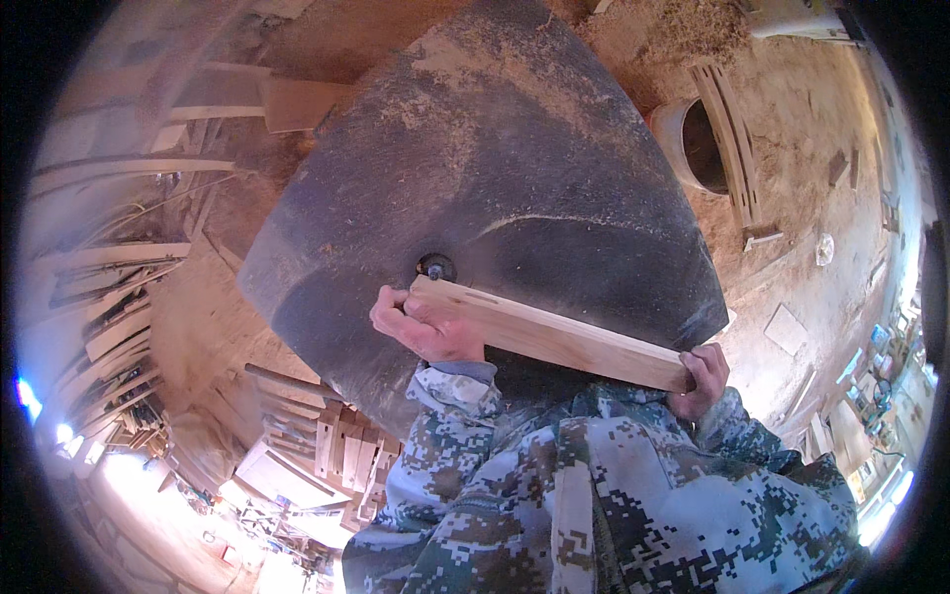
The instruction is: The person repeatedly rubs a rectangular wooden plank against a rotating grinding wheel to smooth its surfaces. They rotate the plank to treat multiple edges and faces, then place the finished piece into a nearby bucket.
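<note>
A pale wooden board lies aslant over the near part of a dark table, its left end farther from me than its right. Around its left end, my left hand is closed, thumb and fingers gripping the edge. At the opposite end, my right hand wraps its fingers round the board's tip. Slots show along the board's upper edge near the left end. Just beyond that end, a round dark metal spindle sits in an opening in the table, close to my left fingers; whether the board touches it I cannot tell.
Sawdust coats parts of the table and the floor. Wooden pieces are stacked at lower left, and long boards lean along the left side. At upper right stands a round drum beside slotted wooden strips.
</note>
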{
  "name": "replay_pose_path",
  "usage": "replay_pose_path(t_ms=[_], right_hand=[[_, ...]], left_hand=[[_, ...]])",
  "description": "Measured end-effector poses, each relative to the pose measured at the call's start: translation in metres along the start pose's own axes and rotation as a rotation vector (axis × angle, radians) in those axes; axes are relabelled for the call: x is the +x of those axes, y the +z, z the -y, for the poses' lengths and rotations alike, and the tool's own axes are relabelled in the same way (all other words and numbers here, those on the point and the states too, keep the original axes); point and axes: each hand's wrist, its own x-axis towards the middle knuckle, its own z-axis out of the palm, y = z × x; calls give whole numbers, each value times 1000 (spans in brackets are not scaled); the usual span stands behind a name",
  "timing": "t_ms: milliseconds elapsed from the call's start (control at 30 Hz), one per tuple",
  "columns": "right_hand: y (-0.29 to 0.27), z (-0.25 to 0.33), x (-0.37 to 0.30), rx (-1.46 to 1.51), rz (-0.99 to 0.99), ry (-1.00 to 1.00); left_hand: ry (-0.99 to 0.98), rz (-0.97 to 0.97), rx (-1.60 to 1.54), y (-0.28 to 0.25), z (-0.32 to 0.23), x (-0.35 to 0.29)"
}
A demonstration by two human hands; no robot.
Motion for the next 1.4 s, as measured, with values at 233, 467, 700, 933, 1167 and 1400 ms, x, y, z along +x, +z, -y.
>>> replay_pose_path(t_ms=[233, 467, 700, 933, 1167, 1400], right_hand=[[-4, -9, 20, -4, 4, -24], [-14, -23, 40, -13, 56, -64], [-19, -29, 55, -40, 101, -101], [-19, -32, 67, -56, 92, -83], [-29, -39, 87, -27, 49, -149], [-31, 5, 87, -137, -65, -241]], left_hand=[[-110, -85, -31, -1, -7, -1], [-177, -121, -33, -1, -16, 0], [-251, -149, -61, 0, -13, 3], [-337, -202, -143, 6, -12, 5], [-266, -237, -45, 14, -6, 17], [-806, 101, -760, -20, -34, -29]])
